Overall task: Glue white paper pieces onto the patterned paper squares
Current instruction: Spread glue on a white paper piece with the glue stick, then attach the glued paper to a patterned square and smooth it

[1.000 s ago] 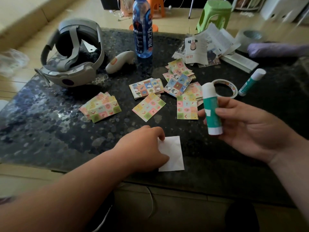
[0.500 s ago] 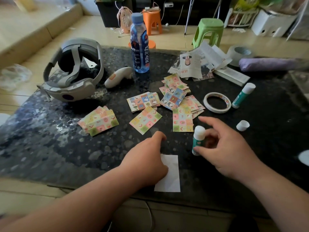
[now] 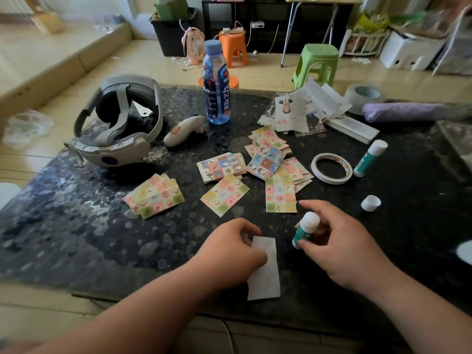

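Observation:
A white paper piece (image 3: 265, 274) lies near the front edge of the dark table (image 3: 76, 238). My left hand (image 3: 232, 249) presses on its left side with curled fingers. Just right of the paper, my right hand (image 3: 339, 246) grips an uncapped green glue stick (image 3: 305, 229), its white tip pointing up and tilted left. The stick's white cap (image 3: 370, 203) sits on the table to the right. Several patterned paper squares (image 3: 224, 194) lie spread across the middle, some in small stacks (image 3: 154, 196).
A headset (image 3: 115, 123) and a controller (image 3: 182, 130) sit at the back left, a water bottle (image 3: 216, 83) behind the squares. A tape ring (image 3: 331, 168), a second glue stick (image 3: 370, 158), printed paper scraps (image 3: 301, 108) and a purple bundle (image 3: 406, 112) lie at the right.
My right hand has come down from chest height with the glue stick to just right of the white paper. The cap now lies on the table. The camera tilted up.

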`<state>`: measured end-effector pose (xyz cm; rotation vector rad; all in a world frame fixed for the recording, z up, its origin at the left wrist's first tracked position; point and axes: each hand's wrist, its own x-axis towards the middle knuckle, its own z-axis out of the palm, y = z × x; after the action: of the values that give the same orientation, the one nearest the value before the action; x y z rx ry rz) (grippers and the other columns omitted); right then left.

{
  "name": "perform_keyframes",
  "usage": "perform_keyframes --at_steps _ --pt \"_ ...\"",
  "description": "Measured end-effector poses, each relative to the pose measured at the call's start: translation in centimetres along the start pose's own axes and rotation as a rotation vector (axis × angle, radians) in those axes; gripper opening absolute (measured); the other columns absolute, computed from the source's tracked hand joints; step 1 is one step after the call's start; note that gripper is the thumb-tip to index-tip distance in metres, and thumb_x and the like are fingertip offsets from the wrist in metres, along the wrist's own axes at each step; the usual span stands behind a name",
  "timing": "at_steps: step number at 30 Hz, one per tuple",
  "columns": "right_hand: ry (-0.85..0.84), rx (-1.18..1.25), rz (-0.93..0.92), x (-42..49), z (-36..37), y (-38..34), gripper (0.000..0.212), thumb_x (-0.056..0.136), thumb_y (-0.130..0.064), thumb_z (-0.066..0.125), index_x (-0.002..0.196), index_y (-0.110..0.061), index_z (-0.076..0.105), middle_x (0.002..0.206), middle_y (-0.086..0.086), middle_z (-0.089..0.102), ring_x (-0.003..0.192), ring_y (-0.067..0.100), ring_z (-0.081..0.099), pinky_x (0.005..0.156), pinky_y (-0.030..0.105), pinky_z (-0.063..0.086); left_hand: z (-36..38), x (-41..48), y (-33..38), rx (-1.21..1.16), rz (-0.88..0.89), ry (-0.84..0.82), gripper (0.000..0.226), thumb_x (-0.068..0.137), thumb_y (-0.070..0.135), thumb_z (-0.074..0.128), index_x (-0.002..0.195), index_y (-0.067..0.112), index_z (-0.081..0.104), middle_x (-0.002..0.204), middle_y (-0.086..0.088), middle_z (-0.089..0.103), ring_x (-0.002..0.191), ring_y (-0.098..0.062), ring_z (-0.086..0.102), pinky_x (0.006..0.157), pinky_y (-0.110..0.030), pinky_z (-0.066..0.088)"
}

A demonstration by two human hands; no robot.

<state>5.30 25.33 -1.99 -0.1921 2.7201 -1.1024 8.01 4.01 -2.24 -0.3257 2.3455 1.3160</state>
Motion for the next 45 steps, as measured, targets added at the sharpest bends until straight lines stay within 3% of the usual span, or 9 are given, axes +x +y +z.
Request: perform_keyframes --at_steps 6,10,15,19,25,28,33,39,45 --pt "0.082 -0.027 0.057 0.4 -1.2 0.6 0.077 0.082 -0.014 0.082 0.144 -0.045 0.047 0.118 -0.016 0.060 0.108 0.006 0.057 0.085 0.019 0.040 -0.7 0.0 -0.3 -0.387 -0.169 -0.081 0.011 0.081 0.007 0.070 0.080 0.016 0.076 0.088 -0.011 0.074 0.073 -0.026 0.065 0.058 -0.031 0.047" --pt "0.096 -0.038 0.084 0.4 -1.5 0.8 0.078 0.083 -0.014 0.081 0.145 -0.044 0.045 0.118 -0.017 0.056 0.104 0.003 0.051 0.077 0.013 0.037 -0.7 -0.1 -0.3 -0.500 -0.210 -0.100 0.023 0.076 0.009 0.070 0.055 0.019 0.069 0.091 -0.019 0.062 0.079 -0.032 0.055 0.061 -0.036 0.043" --pt "0.076 -0.042 0.139 0.3 -1.6 0.1 0.095 0.077 -0.020 0.088 0.150 -0.046 0.035 0.116 -0.018 0.064 0.103 0.006 0.064 0.089 0.025 0.046 -0.4 -0.5 0.6 -0.619 -0.238 -0.062 0.002 0.056 0.016 0.068 0.058 0.016 0.068 0.111 -0.033 0.061 0.088 -0.037 0.056 0.071 -0.045 0.044" --pt "0.129 -0.125 0.201 -0.6 -3.8 -1.3 0.114 0.067 -0.029 0.095 0.154 -0.046 0.023 0.108 -0.019 0.062 0.082 0.009 0.069 0.077 0.033 0.053 -0.3 -0.2 0.3 -0.672 -0.252 -0.053 0.009 0.056 0.013 0.067 0.064 0.012 0.067 0.107 -0.029 0.063 0.086 -0.037 0.060 0.072 -0.046 0.048" --pt "0.390 -0.054 -0.029 -3.8 -3.5 -4.7 0.078 0.071 -0.023 0.090 0.133 -0.040 0.046 0.096 -0.014 0.062 0.059 0.014 0.060 0.059 0.027 0.046 -0.7 -0.2 -0.5 -0.722 -0.289 -0.041 0.052 0.050 0.016 0.070 0.100 0.003 0.073 0.123 -0.028 0.065 0.104 -0.052 0.065 0.071 -0.044 0.049" --pt "0.326 -0.010 -0.187 -4.5 -0.6 -6.4 0.061 0.074 -0.026 0.087 0.125 -0.033 0.055 0.094 -0.015 0.061 0.058 0.014 0.055 0.060 0.028 0.050 -1.0 -0.7 -0.3 -0.752 -0.289 -0.016 0.069 0.040 0.020 0.073 0.107 0.007 0.073 0.126 -0.027 0.063 0.118 -0.052 0.059 0.072 -0.046 0.049" --pt "0.083 0.096 0.033 -2.1 3.3 -7.6 0.037 0.083 -0.039 0.082 0.114 -0.030 0.063 0.096 -0.014 0.065 0.076 0.001 0.059 0.064 0.017 0.042 -2.4 -2.2 0.0 -0.734 -0.236 0.081 0.034 0.053 0.018 0.067 0.085 0.009 0.074 0.121 -0.033 0.064 0.088 -0.041 0.064 0.069 -0.047 0.042" --pt "-0.135 0.332 0.199 0.0 5.7 -9.6 0.012 0.088 -0.025 0.079 0.077 -0.020 0.080 0.070 -0.008 0.074 0.073 0.010 0.065 0.065 0.029 0.047 -5.2 -3.4 -1.6 -0.782 -0.270 0.136 0.035 0.063 0.016 0.074 0.098 0.009 0.075 0.118 -0.022 0.068 0.110 -0.046 0.065 0.090 -0.053 0.057" --pt "-0.182 0.461 0.207 1.1 8.6 -11.2 0.013 0.090 -0.022 0.077 0.080 -0.014 0.078 0.049 -0.011 0.061 0.049 0.008 0.050 0.049 0.024 0.039 -7.3 -4.9 -3.9 -0.866 -0.291 0.155 0.024 0.085 0.002 0.065 0.109 0.004 0.068 0.116 -0.020 0.068 0.098 -0.039 0.071 0.055 -0.034 0.054"
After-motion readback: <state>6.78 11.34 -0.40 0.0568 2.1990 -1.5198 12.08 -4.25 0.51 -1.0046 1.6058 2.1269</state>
